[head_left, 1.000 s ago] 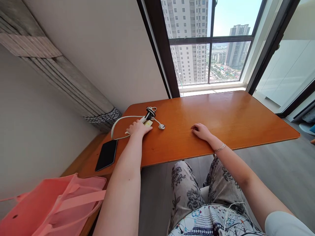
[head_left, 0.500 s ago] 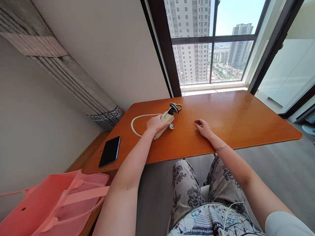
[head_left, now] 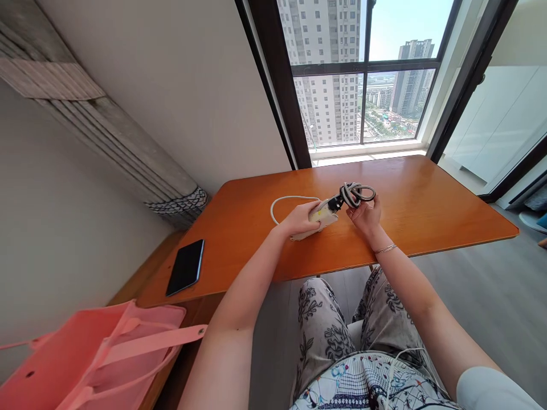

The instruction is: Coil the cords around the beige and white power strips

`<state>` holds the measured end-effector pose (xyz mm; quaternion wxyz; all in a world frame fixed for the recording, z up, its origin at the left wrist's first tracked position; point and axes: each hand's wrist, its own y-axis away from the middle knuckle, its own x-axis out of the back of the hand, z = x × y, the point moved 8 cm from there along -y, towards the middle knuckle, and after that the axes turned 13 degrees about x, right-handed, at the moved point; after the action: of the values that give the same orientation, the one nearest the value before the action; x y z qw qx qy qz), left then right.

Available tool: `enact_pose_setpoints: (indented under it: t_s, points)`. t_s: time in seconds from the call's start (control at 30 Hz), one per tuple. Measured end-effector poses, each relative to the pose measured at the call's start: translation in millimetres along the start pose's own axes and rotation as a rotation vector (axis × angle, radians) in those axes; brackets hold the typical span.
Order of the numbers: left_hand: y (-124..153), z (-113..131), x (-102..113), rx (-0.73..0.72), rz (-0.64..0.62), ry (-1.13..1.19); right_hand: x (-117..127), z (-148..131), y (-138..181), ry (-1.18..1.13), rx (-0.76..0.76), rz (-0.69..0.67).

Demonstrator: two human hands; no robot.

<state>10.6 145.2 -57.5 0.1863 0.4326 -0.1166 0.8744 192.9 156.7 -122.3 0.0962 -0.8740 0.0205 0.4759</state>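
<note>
The left hand is wrapped around a white power strip near the desk's middle, between front and back edges. The right hand, half curled, is at the coiled cable; whether it grips, I cannot tell. Desktop stretches from there to the right edge; a black tablet lies by the front-left corner.

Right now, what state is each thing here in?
Power strip: gripped by left hand
Cable bundle: coiled, right hand at it, grip unclear
White cord: curved loosely
Black device: flat, screen dark
Pink bag: top appears open
Curtain: gathered in folds
</note>
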Motion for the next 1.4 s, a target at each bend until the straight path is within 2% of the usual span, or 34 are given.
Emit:
enact_pose_setpoints:
  t_s: [0.17, 0.23, 0.3, 0.4, 0.57, 0.73, 0.9, 1.03, 1.4]
  points:
    - [0.0, -4.9, 3.5, 0.057, -0.060, 0.037, -6.4, -7.3, 2.7, 0.236, 0.065, -0.095]
    - [-2.0, -7.1, 6.5, 0.088, -0.033, 0.101, -8.4, -8.4, 2.9, 0.321, 0.090, -0.117]
    - [-6.0, -4.7, 12.2, 0.104, 0.048, 0.193, -9.4, -8.8, 3.1, 0.357, 0.105, -0.128]
    - [-14.7, 10.4, 17.1, 0.093, 0.147, 0.294, -9.9, -9.0, 3.5, 0.343, 0.115, -0.136]
    - [-32.6, 34.2, 9.5, 0.141, 0.137, 0.323, -10.6, -11.2, 3.6, 0.279, 0.143, -0.164]
    - [-44.3, 28.2, 6.5, 0.256, 0.205, 0.455, -10.4, -12.8, 2.0, 0.383, 0.151, -0.189]
    - [-50.4, 24.6, 8.4, 0.277, 0.256, 0.576, -10.3, -8.7, 4.6, 0.429, 0.108, -0.189]
    - [-51.3, 21.0, 10.8, 0.335, 0.280, 0.549, -14.8, -1.7, 9.3, 0.415, 0.090, -0.231]
    - [-53.0, 13.9, 3.4, 0.297, 0.288, 0.587, -11.6, 1.8, 6.5, 0.573, 0.164, -0.217]
